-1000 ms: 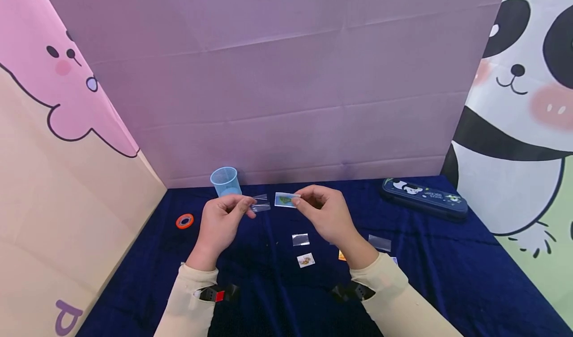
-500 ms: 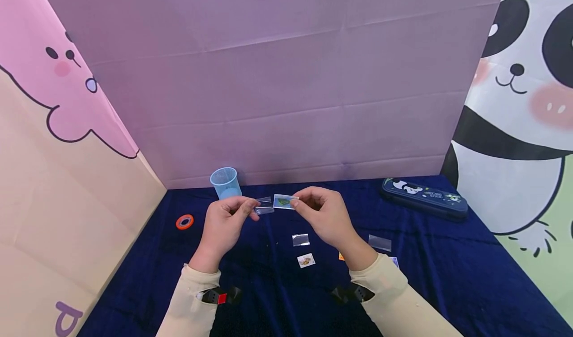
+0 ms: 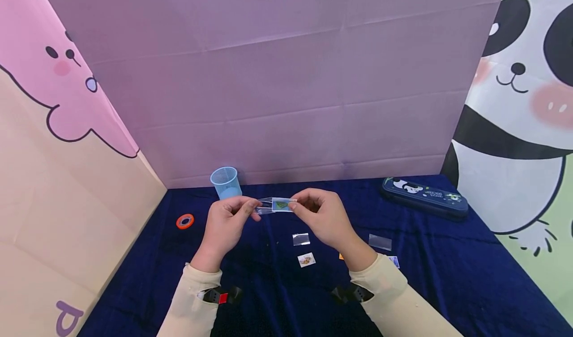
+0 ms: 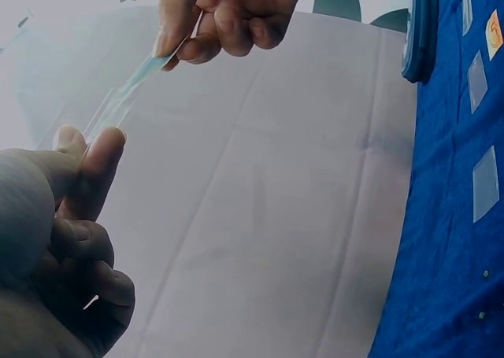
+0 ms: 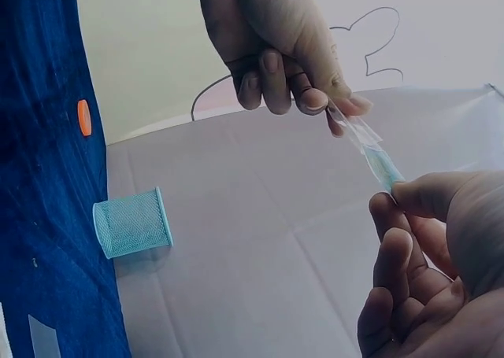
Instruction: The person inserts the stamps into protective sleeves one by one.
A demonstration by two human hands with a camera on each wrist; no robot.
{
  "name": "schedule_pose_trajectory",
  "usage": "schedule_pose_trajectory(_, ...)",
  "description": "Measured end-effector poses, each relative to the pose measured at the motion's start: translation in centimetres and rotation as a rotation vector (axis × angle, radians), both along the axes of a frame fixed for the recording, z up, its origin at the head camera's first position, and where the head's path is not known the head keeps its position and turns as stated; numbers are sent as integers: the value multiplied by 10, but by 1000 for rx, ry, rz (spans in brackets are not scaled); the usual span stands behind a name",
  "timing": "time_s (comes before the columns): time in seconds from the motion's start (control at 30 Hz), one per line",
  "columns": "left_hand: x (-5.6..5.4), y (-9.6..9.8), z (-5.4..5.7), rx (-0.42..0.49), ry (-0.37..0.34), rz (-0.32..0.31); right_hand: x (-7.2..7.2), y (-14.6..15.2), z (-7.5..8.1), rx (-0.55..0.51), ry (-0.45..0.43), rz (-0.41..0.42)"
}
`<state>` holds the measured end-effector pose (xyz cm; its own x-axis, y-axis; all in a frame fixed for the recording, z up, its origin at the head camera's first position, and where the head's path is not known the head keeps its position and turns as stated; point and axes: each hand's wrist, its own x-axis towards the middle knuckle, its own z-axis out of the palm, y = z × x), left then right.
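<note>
Between thumb and fingers my left hand [image 3: 225,230] pinches the left end of a small clear plastic sleeve [image 3: 265,206]. My right hand [image 3: 326,220] pinches the right edge of a little picture card [image 3: 280,205], pale blue with a green figure. The card's left edge meets the sleeve's right end and overlaps it in the head view. Both wrist views show sleeve and card in one line between the two hands, raised above the tabletop. In the right wrist view, the card [image 5: 383,169] looks bluish and runs into the clear sleeve [image 5: 358,130].
A blue mesh cup [image 3: 226,180] stands at the back, behind my left hand. Orange tape [image 3: 185,221] lies left, a navy pencil case [image 3: 424,198] back right. Clear sleeves [image 3: 301,239] and small cards [image 3: 306,260] lie on the blue cloth [image 3: 268,287], some partly behind my right forearm.
The gap between card and sleeve has closed: the left hand has moved slightly right and the card slightly left and down, and they now overlap. Both hands keep their pinch.
</note>
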<state>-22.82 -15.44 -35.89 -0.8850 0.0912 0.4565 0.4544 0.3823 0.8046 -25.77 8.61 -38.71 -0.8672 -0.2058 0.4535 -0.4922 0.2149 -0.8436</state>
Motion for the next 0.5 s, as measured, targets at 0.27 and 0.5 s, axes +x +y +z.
schedule_pose_trajectory(0.27,-17,-8,-22,-4,25,-19,0,0,0,31,-7,-2)
schedule_pose_trajectory(0.5,-25,-9,-32,-1,61,-66,0,0,0,56,6,-8)
